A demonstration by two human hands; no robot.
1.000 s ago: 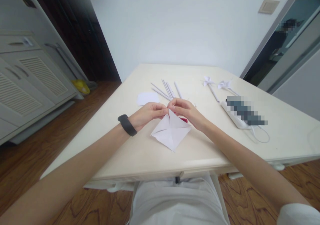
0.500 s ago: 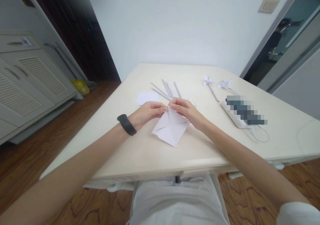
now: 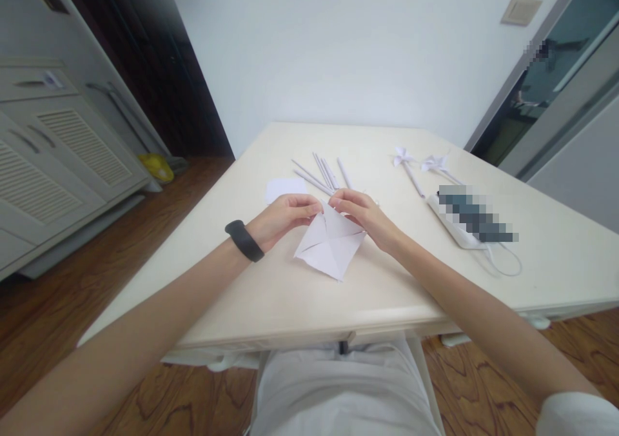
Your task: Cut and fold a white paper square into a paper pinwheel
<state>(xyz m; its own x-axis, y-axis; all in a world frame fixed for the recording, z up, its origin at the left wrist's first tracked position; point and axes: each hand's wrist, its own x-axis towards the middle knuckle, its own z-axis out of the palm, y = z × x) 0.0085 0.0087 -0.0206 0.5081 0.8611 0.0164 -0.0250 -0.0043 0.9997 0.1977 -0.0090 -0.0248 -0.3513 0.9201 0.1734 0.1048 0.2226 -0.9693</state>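
Observation:
A square white sheet of paper (image 3: 329,246), with slits running in from its corners, is held above the near part of the table. My left hand (image 3: 291,215), below a black wristband, pinches it by the far corner. My right hand (image 3: 360,213) has its fingers closed at the same corner, from the right side. The fingertips of both hands nearly meet there and partly hide the paper's edge. Just beyond them lie several rolled paper sticks (image 3: 325,170). Behind my left hand is another white paper piece (image 3: 283,188).
Two paper pinwheels on sticks, a nearer pinwheel (image 3: 402,157) and a farther pinwheel (image 3: 436,163), lie at the back right. A white device (image 3: 454,226) with a cable and a pixelated top sits on the right of the table (image 3: 232,307). The wall (image 3: 348,55) borders the table's back.
The paper has tilted slightly, its near corner rising a little. My right fingertips have shifted slightly away from the corner point. Both hands stay at the paper's far corner.

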